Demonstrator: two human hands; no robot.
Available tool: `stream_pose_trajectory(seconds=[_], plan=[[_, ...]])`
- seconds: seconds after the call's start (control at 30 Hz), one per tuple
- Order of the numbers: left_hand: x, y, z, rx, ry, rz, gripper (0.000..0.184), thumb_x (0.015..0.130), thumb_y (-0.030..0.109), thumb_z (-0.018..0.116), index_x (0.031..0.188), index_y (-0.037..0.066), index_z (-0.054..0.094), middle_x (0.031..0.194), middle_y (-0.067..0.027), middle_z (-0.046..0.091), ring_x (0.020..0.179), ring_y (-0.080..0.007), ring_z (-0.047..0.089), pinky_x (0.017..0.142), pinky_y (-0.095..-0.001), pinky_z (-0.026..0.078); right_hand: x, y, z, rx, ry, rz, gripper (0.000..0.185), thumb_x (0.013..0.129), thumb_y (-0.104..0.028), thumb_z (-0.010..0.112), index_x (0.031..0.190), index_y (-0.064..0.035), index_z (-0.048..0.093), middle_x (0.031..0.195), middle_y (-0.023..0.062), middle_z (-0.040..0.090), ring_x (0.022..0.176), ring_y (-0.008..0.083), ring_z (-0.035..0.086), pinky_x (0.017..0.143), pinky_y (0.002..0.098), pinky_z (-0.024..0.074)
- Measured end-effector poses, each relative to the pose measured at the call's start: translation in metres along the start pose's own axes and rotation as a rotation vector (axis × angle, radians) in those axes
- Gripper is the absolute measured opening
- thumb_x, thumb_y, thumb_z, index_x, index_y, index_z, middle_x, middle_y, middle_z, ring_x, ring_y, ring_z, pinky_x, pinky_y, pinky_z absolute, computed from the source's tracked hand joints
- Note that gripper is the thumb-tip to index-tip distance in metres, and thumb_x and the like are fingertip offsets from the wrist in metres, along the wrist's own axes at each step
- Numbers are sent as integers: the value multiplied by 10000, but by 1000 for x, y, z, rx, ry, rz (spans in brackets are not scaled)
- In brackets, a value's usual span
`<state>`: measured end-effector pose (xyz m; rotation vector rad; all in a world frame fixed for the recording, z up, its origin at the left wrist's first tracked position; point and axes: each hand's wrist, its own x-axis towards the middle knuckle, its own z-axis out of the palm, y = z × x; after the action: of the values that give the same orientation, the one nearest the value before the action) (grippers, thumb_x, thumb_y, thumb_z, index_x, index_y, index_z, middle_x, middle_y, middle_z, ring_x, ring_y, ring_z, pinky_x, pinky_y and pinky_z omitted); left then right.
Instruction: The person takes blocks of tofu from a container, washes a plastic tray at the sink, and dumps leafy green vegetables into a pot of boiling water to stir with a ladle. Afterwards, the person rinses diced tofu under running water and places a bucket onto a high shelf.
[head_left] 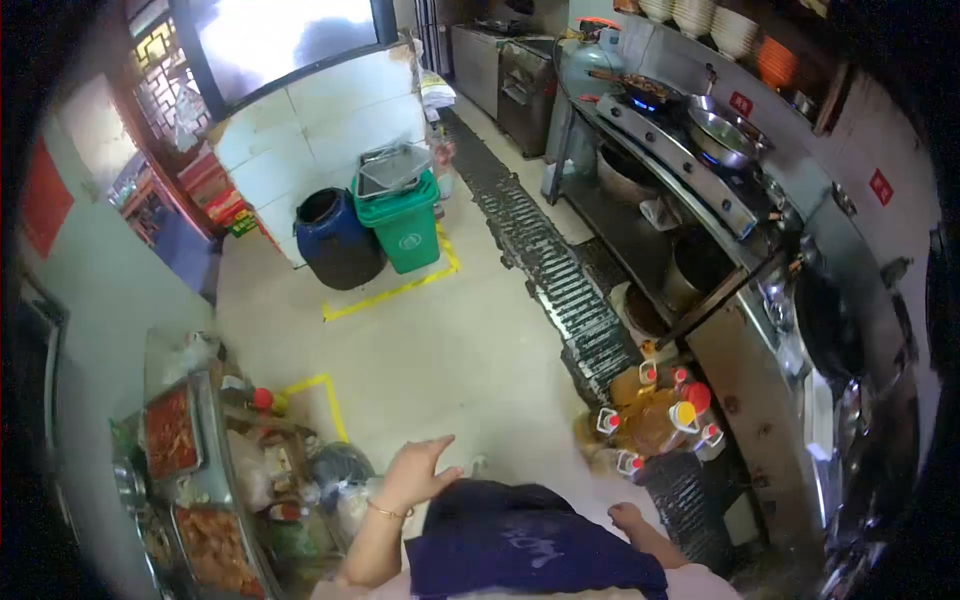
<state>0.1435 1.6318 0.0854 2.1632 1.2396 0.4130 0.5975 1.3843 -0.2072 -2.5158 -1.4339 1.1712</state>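
My left hand (418, 472) is raised in front of my dark apron (530, 545), its thumb and fingers apart and nothing between them. A bracelet (390, 512) circles that wrist. Low on the other side of the apron, my right hand (628, 520) has its fingers curled in, and I cannot make out whether anything is in them. Nearest to it stand several oil bottles (655, 420) with red and yellow caps. Trays of reddish food (172, 430) lie on the counter to the left of my left hand.
A green bin (408, 235) and a blue barrel (335, 240) stand ahead by a tiled half wall. A floor drain grate (560, 290) runs along the right. Beside it is a stove (680, 150) with pans over lit burners. A black wok (830, 320) sits at far right.
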Motion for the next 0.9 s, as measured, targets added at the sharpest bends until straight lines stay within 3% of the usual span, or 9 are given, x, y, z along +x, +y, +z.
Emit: stream_pose_trajectory(seconds=[0.07, 0.2, 0.3, 0.33, 0.57, 0.67, 0.73, 0.83, 0.9], plan=[[85, -18, -34, -31, -31, 59, 546, 795, 336, 647, 1236, 42, 515, 1103, -195, 607, 1015, -351, 574, 877, -426, 450, 23, -38, -33, 57, -13, 124, 298, 772, -317, 555, 811, -62, 705, 705, 143, 666, 639, 269, 651, 662, 382, 508], [209, -43, -56, 45, -141, 195, 549, 796, 331, 646, 1246, 49, 506, 1082, -195, 610, 997, -353, 575, 883, -425, 443, 72, -66, -54, 164, 155, 270, 293, 773, -314, 545, 780, -69, 706, 723, 156, 667, 685, 253, 664, 675, 384, 513], [295, -48, -69, 48, -165, 234, 552, 797, 341, 646, 1248, 56, 506, 1070, -190, 614, 986, -353, 577, 890, -419, 440, 115, -88, -85, -183, -42, 94, 290, 783, -291, 532, 812, -63, 708, 757, 149, 678, 744, 261, 666, 703, 390, 518], [323, -50, -72, 30, -145, 230, 552, 798, 345, 647, 1250, 58, 506, 1068, -187, 615, 990, -350, 576, 898, -417, 438, 144, -70, -71, -229, -11, 56, 299, 791, -287, 523, 791, -44, 697, 792, 140, 684, 765, 303, 651, 709, 437, 503], [480, -85, -116, 124, -46, -9, 536, 836, 357, 620, 1265, 63, 491, 1171, -152, 591, 1105, -297, 546, 984, -504, 369, 370, -140, -207, -198, -156, 56, 197, 820, -209, 539, 826, -54, 662, 692, 96, 609, 663, 213, 602, 585, 363, 478], [534, -109, -134, -941, 60, -134, 484, 881, 320, 576, 1282, 69, 472, 1217, -112, 577, 1129, -269, 539, 985, -516, 365, 503, -184, -300, -89, 29, 7, 153, 832, -175, 547, 841, -59, 646, 650, 77, 577, 619, 175, 580, 532, 331, 467], [570, -143, -142, -2040, -117, -112, 420, 913, 276, 530, 1282, 83, 471, 1207, -72, 577, 1100, -235, 545, 965, -463, 398, 598, -220, -364, 164, 227, -45, 125, 841, -152, 551, 851, -62, 636, 621, 64, 556, 590, 149, 566, 497, 310, 460], [622, -229, -132, -2454, 193, -135, 457, 901, 300, 544, 1297, 93, 449, 1084, -60, 601, 992, -221, 564, 941, -424, 414, 640, -355, -473, 595, 293, -207, 136, 861, -128, 565, 972, -59, 603, 678, 29, 553, 552, 124, 525, 444, 267, 419], [667, -307, -116, -2347, 515, -475, 520, 894, 363, 545, 1322, 96, 417, 1076, -55, 572, 975, -215, 545, 931, -405, 413, 660, -413, -509, 637, 351, -298, 130, 879, -114, 549, 983, -50, 594, 728, 20, 541, 538, 105, 498, 435, 257, 402]])
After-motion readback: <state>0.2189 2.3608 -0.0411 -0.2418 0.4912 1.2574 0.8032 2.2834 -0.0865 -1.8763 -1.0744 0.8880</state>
